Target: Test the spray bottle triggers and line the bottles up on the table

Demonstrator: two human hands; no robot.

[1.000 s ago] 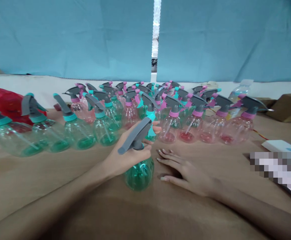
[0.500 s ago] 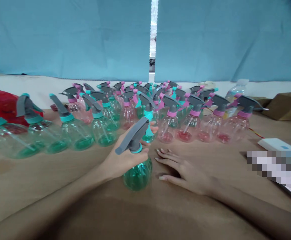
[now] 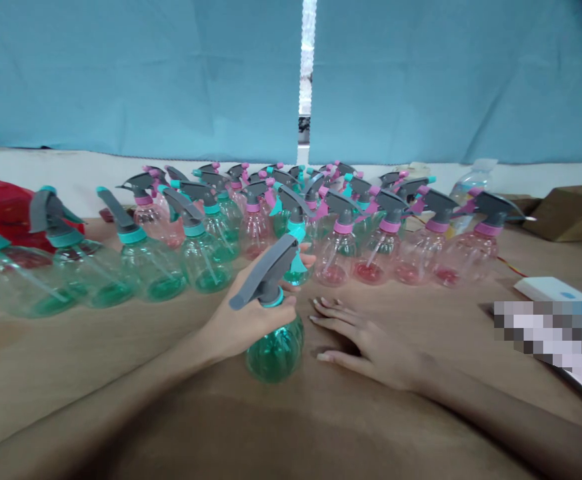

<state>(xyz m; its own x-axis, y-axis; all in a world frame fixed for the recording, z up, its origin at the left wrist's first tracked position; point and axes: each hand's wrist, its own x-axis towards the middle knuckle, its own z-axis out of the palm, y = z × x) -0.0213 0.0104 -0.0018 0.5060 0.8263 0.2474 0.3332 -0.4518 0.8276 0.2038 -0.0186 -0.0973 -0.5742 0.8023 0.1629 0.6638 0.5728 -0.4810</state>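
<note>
My left hand [image 3: 243, 320] is wrapped round the neck of a green spray bottle [image 3: 275, 353] with a grey trigger head and turquoise collar. The bottle is upright on the table in front of me, its nozzle pointing away; most of my fingers pass behind it. To its right, my right hand [image 3: 371, 340] lies flat on the wooden table [image 3: 351, 427] with fingers spread, touching no bottle. Just beyond my hands stand pink spray bottles [image 3: 333, 267] with pink collars. Left of them are more green spray bottles [image 3: 209, 270], with turquoise collars.
Several rows of pink and green spray bottles fill the back of the table. A red bag [image 3: 1, 207] lies at the far left. On the right are a clear plastic bottle [image 3: 475, 180], a brown cardboard box [image 3: 571, 212] and a white device [image 3: 551, 289]. Blue sheeting [image 3: 145, 80] hangs behind.
</note>
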